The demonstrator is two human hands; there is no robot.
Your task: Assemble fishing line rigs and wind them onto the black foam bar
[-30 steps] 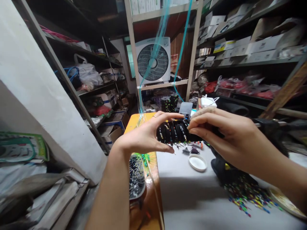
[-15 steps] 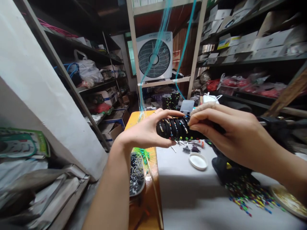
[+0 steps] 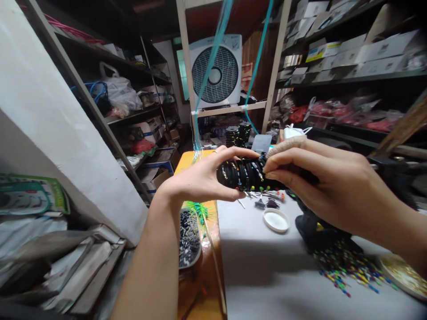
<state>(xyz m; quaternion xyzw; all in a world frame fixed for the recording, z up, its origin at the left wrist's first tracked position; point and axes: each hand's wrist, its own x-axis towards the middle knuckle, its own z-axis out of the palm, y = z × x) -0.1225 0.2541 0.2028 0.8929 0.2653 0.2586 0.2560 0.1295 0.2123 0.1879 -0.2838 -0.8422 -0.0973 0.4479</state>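
Note:
A black ridged roll (image 3: 247, 174), with small fittings and beads set along its grooves, lies crosswise in front of me. My left hand (image 3: 206, 178) is curved around its left end, thumb below and fingers over the top. My right hand (image 3: 328, 180) is closed in a pinch at the roll's right part, thumb against index finger. What the pinch holds is too small or hidden to name. A beige wrap (image 3: 287, 144) covers a finger of that hand. Yellow, green and orange bead tips (image 3: 262, 189) show along the roll's lower edge.
A round white lid (image 3: 276, 220) lies on the grey table (image 3: 260, 266). Loose coloured beads (image 3: 350, 266) and a dish of gold-coloured bits (image 3: 405, 271) are at right. A tub of small dark parts (image 3: 189, 238) stands left. Behind are a box fan (image 3: 215, 71) and teal strands (image 3: 213, 53).
The whole view has shifted slightly, with the fan and table a little higher in it. Both hands keep nearly the same place on the roll.

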